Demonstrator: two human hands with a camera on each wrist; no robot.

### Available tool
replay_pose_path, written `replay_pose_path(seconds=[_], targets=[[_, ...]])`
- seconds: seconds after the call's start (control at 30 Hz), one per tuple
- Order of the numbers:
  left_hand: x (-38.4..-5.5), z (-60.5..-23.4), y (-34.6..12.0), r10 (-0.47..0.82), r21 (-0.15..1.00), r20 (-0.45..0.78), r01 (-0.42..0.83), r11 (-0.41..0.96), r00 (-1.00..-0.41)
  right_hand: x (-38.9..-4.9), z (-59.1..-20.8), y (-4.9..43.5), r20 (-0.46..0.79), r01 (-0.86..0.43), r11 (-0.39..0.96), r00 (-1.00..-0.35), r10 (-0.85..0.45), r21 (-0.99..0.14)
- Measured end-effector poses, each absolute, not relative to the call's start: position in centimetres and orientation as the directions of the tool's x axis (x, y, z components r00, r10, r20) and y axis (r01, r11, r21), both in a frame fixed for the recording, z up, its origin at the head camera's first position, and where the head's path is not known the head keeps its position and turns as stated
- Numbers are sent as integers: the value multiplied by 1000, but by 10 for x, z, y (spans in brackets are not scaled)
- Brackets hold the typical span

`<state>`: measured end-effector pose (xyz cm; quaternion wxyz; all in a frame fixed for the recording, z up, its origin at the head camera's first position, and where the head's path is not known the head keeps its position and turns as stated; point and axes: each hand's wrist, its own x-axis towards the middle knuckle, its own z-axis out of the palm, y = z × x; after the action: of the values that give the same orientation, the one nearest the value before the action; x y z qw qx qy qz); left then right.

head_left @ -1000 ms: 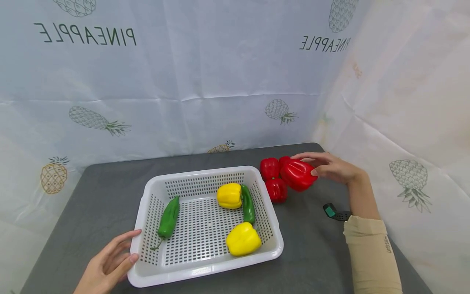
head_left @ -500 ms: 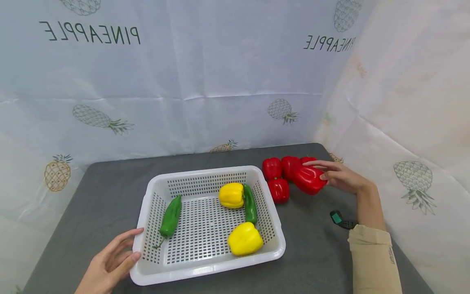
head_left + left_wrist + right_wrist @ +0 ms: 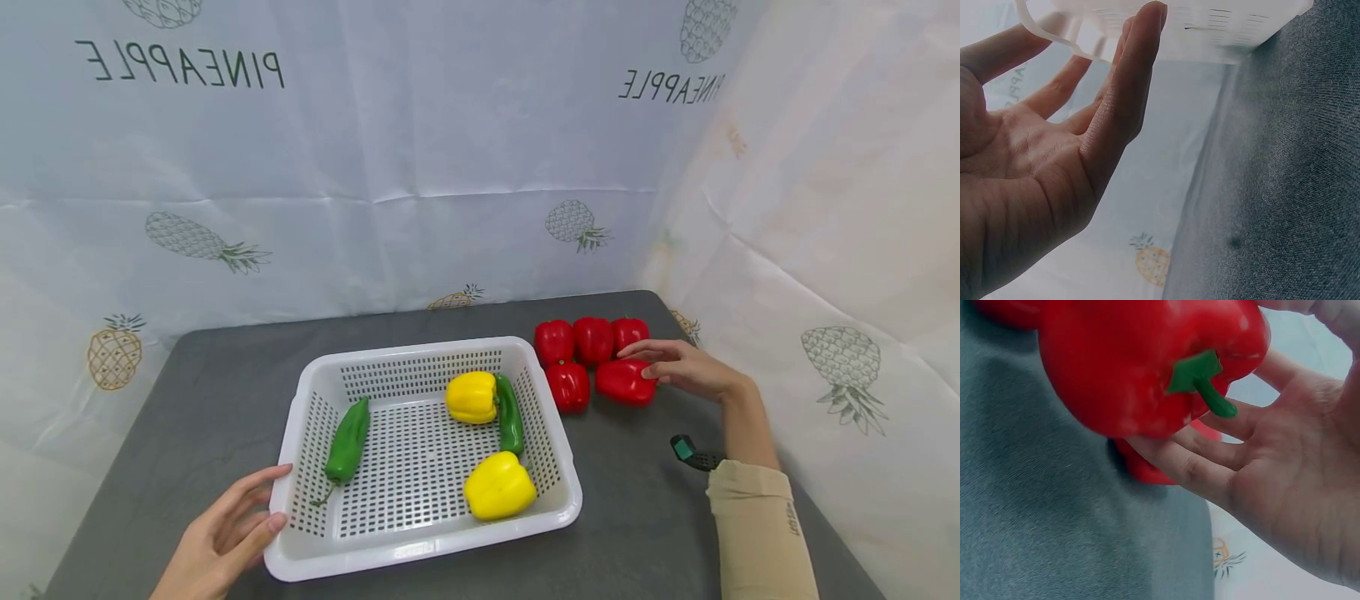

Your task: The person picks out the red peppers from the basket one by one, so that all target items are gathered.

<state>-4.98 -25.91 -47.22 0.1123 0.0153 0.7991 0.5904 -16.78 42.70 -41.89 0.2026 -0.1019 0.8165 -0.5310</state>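
Note:
My left hand (image 3: 225,529) holds the left rim of a white perforated plastic basket (image 3: 420,546). In the left wrist view its fingertips (image 3: 1150,15) reach the basket's rim and outer wall. Two yellow bell peppers (image 3: 501,487) and two long green peppers (image 3: 347,442) lie inside the basket. To the basket's right, my right hand (image 3: 690,369) grips a red bell pepper (image 3: 624,382) lying on its side close over the table. Its green stem (image 3: 1204,381) points toward the palm in the right wrist view. Several other red bell peppers (image 3: 593,341) are grouped beside it.
The dark grey table (image 3: 630,508) ends at a hanging curtain (image 3: 405,142) with pineapple prints at the back and right. A black strap with a teal face (image 3: 683,450) shows beside the right wrist.
My right hand has moved right and then lowered the red bell pepper to the table beside the others, uncovering the red peppers behind it. The left hand and basket keep their place.

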Motion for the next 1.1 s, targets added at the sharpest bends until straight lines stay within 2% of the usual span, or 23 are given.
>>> replay_pose_path(seconds=[0.33, 0.67, 0.8, 1.1], targets=[[-50, -469, -255, 131, 941, -174, -126, 314, -976, -173, -429, 417, -293, 74, 469, -863, -413, -880], [-48, -469, -257, 114, 932, -199, -152, 329, -973, -174, -431, 408, -298, 82, 481, -871, -391, -873], [-47, -470, -259, 103, 923, -220, -172, 345, -970, -173, -433, 408, -308, 85, 514, -879, -365, -854], [-48, -469, -256, 136, 943, -182, -134, 305, -974, -160, -431, 409, -302, 93, 631, -924, -233, -770]])
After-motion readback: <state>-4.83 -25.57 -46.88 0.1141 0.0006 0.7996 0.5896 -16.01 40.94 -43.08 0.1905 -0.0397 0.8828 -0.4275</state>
